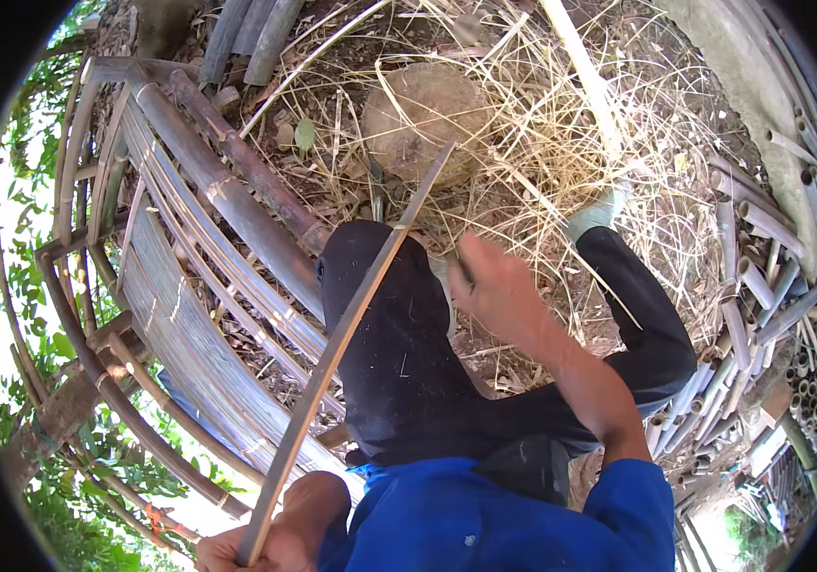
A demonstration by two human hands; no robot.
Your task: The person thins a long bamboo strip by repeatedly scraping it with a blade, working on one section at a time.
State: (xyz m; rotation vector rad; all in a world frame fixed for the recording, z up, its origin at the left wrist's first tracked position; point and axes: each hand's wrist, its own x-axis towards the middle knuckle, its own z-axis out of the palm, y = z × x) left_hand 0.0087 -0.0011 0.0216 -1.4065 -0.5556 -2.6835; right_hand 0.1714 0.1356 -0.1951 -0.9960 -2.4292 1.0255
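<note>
A long, narrow bamboo strip (332, 357) slants up from the lower left, across my raised knee, its far end over a round wooden block (426, 116). My left hand (270, 541) is closed round the strip's near end, at the lower edge of the view. To the right of the strip and apart from it, my right hand (502, 294) is blurred by motion. Its fingers are curled round something short and dark (466, 271), perhaps a tool handle; the rest of that thing cannot be made out.
Thin bamboo shavings (561, 143) cover the ground ahead, around my foot. On the left stands a bamboo rack with thick poles (227, 195) and a slatted panel (194, 329). Cut bamboo tubes (761, 224) are piled on the right beside a pale concrete edge (747, 67).
</note>
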